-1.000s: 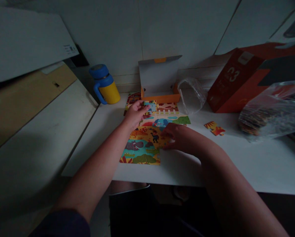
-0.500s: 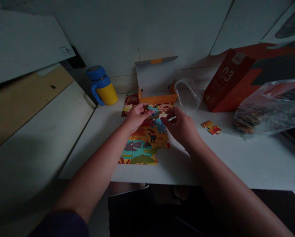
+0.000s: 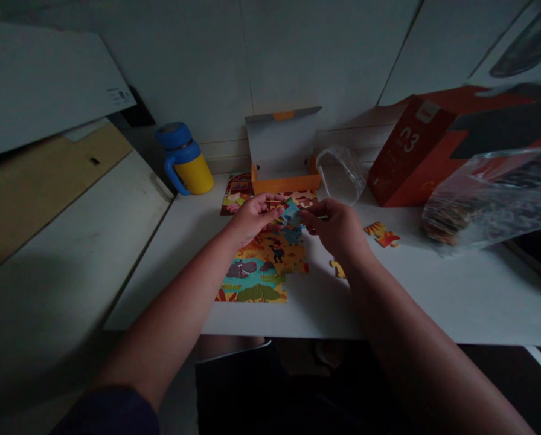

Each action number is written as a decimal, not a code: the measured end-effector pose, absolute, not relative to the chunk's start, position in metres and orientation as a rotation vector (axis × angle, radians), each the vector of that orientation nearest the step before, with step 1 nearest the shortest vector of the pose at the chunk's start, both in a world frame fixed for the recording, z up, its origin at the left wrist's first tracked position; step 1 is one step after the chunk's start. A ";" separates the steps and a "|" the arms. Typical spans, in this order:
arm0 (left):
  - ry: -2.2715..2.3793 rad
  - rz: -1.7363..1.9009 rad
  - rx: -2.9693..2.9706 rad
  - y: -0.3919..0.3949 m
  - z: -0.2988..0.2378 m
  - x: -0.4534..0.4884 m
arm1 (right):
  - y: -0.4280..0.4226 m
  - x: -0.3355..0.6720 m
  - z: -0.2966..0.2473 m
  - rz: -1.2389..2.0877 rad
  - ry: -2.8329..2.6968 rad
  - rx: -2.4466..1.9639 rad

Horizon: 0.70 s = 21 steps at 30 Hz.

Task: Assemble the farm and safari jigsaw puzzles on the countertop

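Observation:
A blue jigsaw puzzle piece (image 3: 291, 211) is held up, tilted, over the upper part of a partly joined jigsaw puzzle (image 3: 256, 269). My right hand (image 3: 334, 226) pinches its right edge between thumb and fingers. At its left edge are the thumb and fingertips of my left hand (image 3: 252, 219), closed on it as far as I can see. The joined puzzle shows a hippo in water and other animals. My hands cover part of its upper rows. A yellow loose piece (image 3: 338, 269) lies beside my right wrist, partly hidden by it.
An orange piece pair (image 3: 382, 234) lies to the right. Behind the puzzle stands an open orange box (image 3: 286, 183), with a clear plastic wrapper (image 3: 343, 172) beside it. A blue and yellow mug (image 3: 189, 163) is at back left. A red carton (image 3: 406, 151) and plastic bag (image 3: 479, 205) stand right.
The blue piece has turned and shifted slightly right, and my right fingers have closed on its edge. The yellow loose piece by my right wrist has come into view.

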<state>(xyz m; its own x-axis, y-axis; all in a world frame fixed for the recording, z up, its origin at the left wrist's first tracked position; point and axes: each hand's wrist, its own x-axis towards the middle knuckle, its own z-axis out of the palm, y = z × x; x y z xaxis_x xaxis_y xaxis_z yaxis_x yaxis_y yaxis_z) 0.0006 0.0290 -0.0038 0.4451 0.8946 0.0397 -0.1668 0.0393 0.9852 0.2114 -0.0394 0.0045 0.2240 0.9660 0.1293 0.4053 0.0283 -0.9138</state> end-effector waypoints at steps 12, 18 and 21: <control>0.749 1.016 1.193 0.036 -0.009 0.000 | -0.033 0.218 0.007 1.062 -1.008 -1.300; 0.871 1.205 1.089 0.052 -0.013 -0.006 | -0.035 0.240 0.014 1.022 -1.174 -1.418; 0.915 1.214 1.052 0.055 -0.013 -0.008 | -0.038 0.244 0.012 1.172 -1.260 -1.497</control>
<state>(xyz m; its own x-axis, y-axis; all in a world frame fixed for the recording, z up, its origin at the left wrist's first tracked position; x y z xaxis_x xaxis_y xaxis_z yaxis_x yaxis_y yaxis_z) -0.0078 0.0548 -0.0132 0.1382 0.9904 0.0003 -0.2721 0.0376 0.9615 0.2439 -0.0380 0.0125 0.0595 0.9886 -0.1382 0.2092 -0.1477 -0.9667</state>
